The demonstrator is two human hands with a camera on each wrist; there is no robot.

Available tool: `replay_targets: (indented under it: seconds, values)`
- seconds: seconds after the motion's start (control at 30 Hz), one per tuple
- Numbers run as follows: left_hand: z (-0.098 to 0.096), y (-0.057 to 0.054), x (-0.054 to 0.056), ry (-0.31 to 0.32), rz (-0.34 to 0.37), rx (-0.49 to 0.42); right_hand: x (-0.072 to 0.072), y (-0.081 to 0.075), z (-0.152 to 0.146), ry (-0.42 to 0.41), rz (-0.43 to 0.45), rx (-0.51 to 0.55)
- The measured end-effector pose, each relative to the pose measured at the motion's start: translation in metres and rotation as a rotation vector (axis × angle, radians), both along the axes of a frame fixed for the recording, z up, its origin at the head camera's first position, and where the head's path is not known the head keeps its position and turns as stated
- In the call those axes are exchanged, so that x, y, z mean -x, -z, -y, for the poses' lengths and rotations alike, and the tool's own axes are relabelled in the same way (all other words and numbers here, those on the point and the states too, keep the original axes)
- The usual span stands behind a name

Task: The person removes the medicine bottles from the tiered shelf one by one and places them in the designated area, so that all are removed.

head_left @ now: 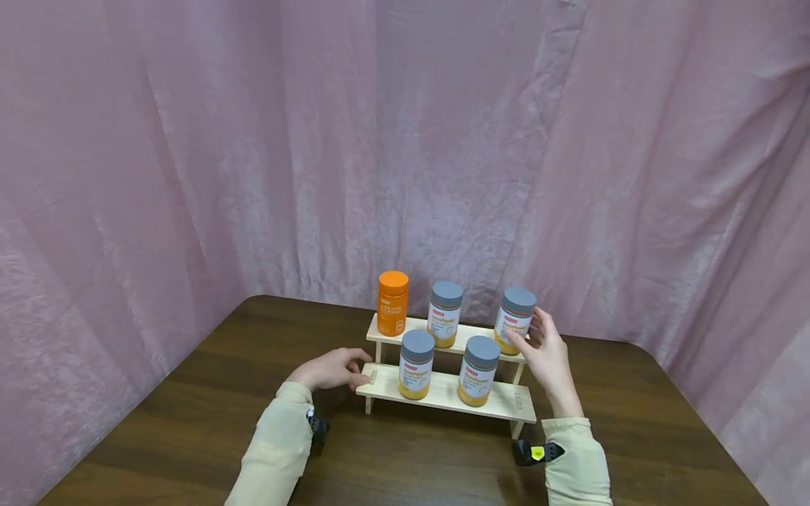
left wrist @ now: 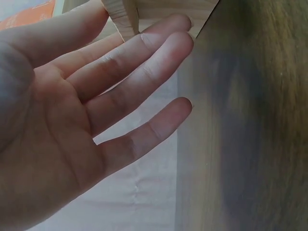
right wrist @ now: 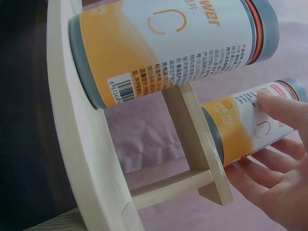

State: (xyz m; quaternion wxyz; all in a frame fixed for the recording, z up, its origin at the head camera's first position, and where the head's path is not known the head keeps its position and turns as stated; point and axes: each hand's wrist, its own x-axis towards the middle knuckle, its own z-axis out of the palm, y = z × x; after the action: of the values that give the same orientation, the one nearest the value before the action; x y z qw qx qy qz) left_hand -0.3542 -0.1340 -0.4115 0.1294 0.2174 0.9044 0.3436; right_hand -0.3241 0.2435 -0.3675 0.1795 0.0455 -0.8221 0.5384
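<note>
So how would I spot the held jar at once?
On the brown table stands a pale two-tier wooden rack. At the right end of its upper tier is a grey-lidded, yellow-and-white jar. Of four such jars, only this one is in the right grip.

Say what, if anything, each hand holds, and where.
The right hand holds the upper right grey-lidded jar around its body. The left hand touches the lower shelf's left end; grip unclear.
</note>
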Motion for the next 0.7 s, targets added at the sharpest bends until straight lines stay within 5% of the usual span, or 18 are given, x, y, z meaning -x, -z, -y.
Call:
replay_targets:
  seconds: [0.7]
  values:
    - [0.002,0.002,0.002,0.028,0.082,-0.132,-0.003,-0.001,-0.009,0.138,-0.080,-0.034]
